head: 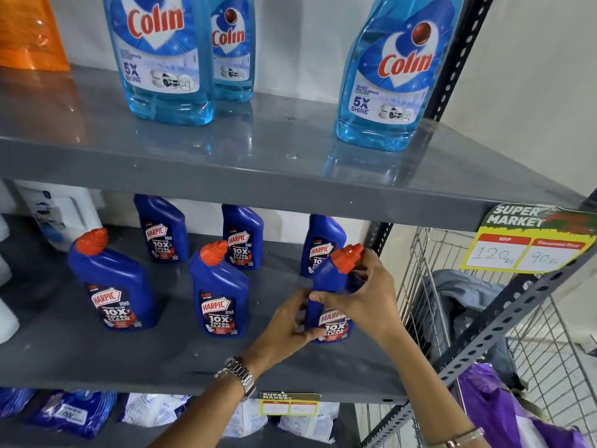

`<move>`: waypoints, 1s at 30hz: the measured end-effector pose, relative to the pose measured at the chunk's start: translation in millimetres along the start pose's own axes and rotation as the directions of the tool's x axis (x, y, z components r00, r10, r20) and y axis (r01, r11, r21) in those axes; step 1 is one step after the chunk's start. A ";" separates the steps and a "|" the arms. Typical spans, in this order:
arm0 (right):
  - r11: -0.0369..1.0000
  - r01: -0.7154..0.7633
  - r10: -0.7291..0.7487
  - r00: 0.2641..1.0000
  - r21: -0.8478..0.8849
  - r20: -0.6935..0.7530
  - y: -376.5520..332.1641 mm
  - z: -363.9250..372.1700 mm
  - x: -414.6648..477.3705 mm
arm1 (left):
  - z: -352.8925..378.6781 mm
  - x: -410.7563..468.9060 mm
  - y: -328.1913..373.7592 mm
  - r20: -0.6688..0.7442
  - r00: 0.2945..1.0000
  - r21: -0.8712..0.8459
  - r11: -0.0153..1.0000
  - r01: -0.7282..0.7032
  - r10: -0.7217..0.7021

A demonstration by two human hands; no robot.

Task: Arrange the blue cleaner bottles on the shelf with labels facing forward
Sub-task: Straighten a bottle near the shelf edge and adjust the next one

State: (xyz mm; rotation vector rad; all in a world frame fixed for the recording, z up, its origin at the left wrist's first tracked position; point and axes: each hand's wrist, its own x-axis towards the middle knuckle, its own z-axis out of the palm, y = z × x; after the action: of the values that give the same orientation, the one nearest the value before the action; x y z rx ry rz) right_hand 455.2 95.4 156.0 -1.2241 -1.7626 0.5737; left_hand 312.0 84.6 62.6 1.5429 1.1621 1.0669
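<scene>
Several dark blue Harpic bottles with red caps stand on the middle grey shelf (97, 357). Front row: one at the left (111, 282), one in the middle (219, 289), and a front right bottle (332, 286) held by both hands. My left hand (290, 321) grips its lower body beside the label. My right hand (361, 292) wraps its shoulder just below the red cap. Its label faces forward, partly hidden by fingers. Three more bottles stand behind, at back left (164, 229), back middle (243, 237) and back right (323, 240), labels forward.
Light blue Colin bottles (161, 56) (387, 76) stand on the upper shelf (258, 156), with an orange pack (32, 30) at the left. A wire cart (529, 318) holding denim cloth sits to the right. A price tag (526, 244) hangs on the shelf edge. Bagged goods (74, 412) fill the bottom shelf.
</scene>
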 end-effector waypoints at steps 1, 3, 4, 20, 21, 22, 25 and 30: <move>1.000 -0.011 0.011 1.000 -0.005 -0.013 2.2 2.3 0.0 | -0.1 1.1 -0.9 -0.009 1.000 -0.008 1.000 0.003 -0.003; 0.999 -0.051 0.050 0.998 -0.013 -0.049 8.0 7.4 0.1 | -0.4 3.1 -3.7 -0.014 1.000 -0.022 1.000 0.013 -0.013; 0.997 -0.072 0.070 0.995 -0.022 -0.070 10.8 10.1 0.4 | -0.7 3.8 -5.1 -0.011 1.000 -0.029 0.999 0.020 -0.021; 0.986 -0.161 0.159 0.986 -0.033 -0.057 38.8 29.4 -16.2 | 5.1 -7.7 -30.9 0.013 1.000 0.002 1.000 -0.020 0.020; 0.987 -0.162 0.161 0.985 -0.014 -0.055 39.8 29.5 -17.8 | 5.5 -9.5 -31.1 -0.006 0.999 0.024 0.999 -0.043 0.043; 0.986 -0.165 0.165 0.984 0.009 -0.061 39.0 29.6 -19.9 | 5.4 -12.5 -30.4 -0.039 0.996 0.061 0.995 -0.072 0.075; 0.988 -0.151 0.135 0.947 -0.030 -0.292 30.3 32.2 -37.2 | 0.9 -31.0 -27.6 -0.211 0.959 0.103 0.980 -0.172 0.191; 0.976 0.166 -0.077 0.867 0.139 -0.493 -19.7 90.4 -89.6 | -66.6 -97.1 -38.2 -0.657 0.676 0.195 0.941 -0.276 0.335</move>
State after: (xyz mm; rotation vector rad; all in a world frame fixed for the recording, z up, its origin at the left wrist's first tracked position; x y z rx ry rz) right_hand 378.2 16.0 89.9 -1.0138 -1.3181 0.3028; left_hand 222.4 6.0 29.2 1.4687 1.4656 1.9610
